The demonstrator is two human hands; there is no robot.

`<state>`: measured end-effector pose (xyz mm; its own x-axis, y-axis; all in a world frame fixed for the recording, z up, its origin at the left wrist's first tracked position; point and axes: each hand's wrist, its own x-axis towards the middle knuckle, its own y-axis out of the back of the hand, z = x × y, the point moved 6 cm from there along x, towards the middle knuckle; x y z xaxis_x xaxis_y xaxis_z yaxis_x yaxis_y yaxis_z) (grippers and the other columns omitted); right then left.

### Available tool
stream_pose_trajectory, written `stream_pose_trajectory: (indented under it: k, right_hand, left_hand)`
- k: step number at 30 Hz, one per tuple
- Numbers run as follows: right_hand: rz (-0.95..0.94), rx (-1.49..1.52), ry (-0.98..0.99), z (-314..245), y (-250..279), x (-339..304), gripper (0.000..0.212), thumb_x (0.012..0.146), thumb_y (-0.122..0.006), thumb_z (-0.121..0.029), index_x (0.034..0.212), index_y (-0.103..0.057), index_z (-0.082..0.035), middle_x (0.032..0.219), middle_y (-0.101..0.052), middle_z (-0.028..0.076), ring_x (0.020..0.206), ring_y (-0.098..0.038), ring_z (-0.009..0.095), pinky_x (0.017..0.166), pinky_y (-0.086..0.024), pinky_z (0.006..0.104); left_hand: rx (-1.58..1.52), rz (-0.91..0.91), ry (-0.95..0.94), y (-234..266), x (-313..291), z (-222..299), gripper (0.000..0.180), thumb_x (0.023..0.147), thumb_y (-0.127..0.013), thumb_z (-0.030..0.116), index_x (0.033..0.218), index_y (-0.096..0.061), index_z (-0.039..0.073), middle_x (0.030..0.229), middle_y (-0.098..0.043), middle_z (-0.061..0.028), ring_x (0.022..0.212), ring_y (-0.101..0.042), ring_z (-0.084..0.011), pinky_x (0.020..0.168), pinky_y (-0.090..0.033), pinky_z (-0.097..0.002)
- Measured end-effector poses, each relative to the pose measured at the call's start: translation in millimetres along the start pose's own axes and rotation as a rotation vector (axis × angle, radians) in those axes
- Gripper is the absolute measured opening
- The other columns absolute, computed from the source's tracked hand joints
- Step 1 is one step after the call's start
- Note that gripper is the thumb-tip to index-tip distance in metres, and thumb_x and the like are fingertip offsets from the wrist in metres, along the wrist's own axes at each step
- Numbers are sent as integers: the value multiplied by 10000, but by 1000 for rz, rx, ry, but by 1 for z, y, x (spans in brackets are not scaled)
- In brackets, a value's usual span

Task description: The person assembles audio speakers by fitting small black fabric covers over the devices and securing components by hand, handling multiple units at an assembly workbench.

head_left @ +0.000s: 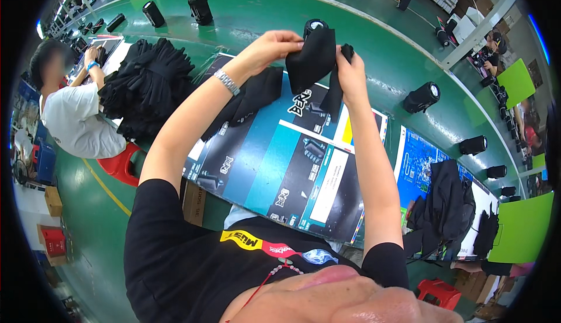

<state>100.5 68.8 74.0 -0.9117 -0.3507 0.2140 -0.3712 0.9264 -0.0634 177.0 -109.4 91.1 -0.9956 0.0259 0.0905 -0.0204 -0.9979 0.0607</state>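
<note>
Nearest the lens: the wearer's own face (362,297) at the lower edge, then a black short-sleeved shirt (175,253). Both arms reach forward; the work is held up beyond the near edge of the shirt, above the far side of a glossy printed board in black and teal (257,168). Left hand (270,47): thumb and fingers pinching the upper left edge of a soft, matte black fabric panel (310,63). Right hand (350,75): fingers closed on a bunched black fabric end (347,52), with a narrow black fabric strip (334,92) hanging beside it; whether panel, end and strip are one piece cannot be told. Step in hand, as judged: spreading or orienting the fabric between two pinches. Next move would seem to call for keeping both grips while finding the edges or opening. Thing's look: panel hangs nearly flat, roughly four-sided, tilted, lower corner pointed; no print visible; limp, so likely to fold if one pinch slips. Directly behind it, partly hidden, a black cylindrical device (316,25) stands on a glossy green bench (251,13). At left, a large black fabric pile (146,80).
</note>
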Motion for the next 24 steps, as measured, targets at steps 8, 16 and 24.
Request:
stream_pose_trajectory:
  k: [8, 16, 24]
  right_hand:
    - [392, -612, 222, -7, -25, 67, 261, 788, -621, -137, 929, -581, 79, 958, -610, 264, 931, -586, 427, 831, -445, 454]
    - [133, 45, -413, 80, 22, 120, 313, 848, -574, -108, 985, -565, 173, 871, -635, 192, 756, -652, 273, 618, -503, 365]
    - [-15, -881, -237, 72, 34, 142, 397, 736, -624, -216, 918, -648, 137, 936, -656, 295, 899, -667, 371, 754, -507, 419]
  left_hand:
    - [391, 535, -344, 46, 99, -20, 202, 872, -616, 86, 1023, -631, -46, 887, -661, -69, 824, -610, -113, 737, -474, -232]
    - [-407, 354, 282, 29, 142, -99, 138, 840, -611, 73, 889, -636, -54, 867, -629, -89, 727, -624, -173, 675, -530, -293]
    - [-40, 160, 441, 35, 149, -92, 250, 889, -615, 294, 914, -643, 47, 943, -653, -37, 795, -629, -144, 699, -511, -258]
